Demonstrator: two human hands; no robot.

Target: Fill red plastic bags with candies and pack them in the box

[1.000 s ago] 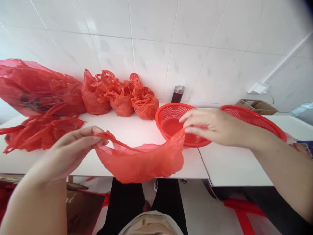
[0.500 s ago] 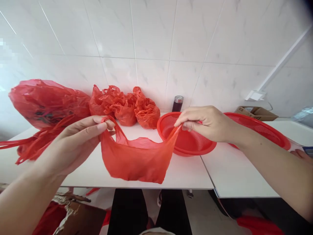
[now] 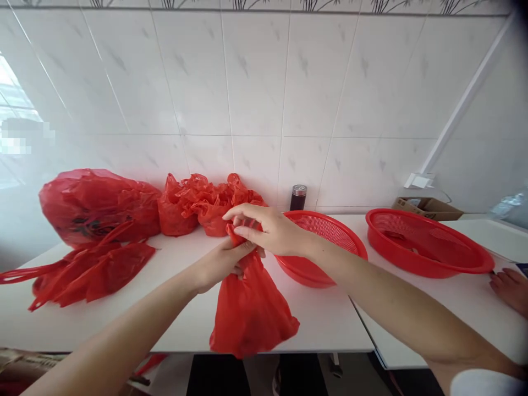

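Observation:
I hold a red plastic bag (image 3: 251, 308) up over the white table's (image 3: 181, 324) front edge. My left hand (image 3: 223, 263) is closed round the gathered neck of the bag from below. My right hand (image 3: 266, 228) sits just above it, fingers pinched on the bag's handles at the top. The bag hangs down bunched and narrow. A red mesh basket (image 3: 330, 247) lies right behind my right wrist.
Several filled red bags (image 3: 206, 203) stand against the tiled wall, with a big one (image 3: 97, 203) at left and flat bags (image 3: 91, 269) before it. A dark bottle (image 3: 298, 197), a second red basket (image 3: 427, 242), a cardboard box (image 3: 427, 206) and another person's hand (image 3: 511, 286) are at right.
My hands came together from wide apart, drawing the bag's two handles to one point. The bag went from stretched open to bunched and hanging. The camera tilted upward.

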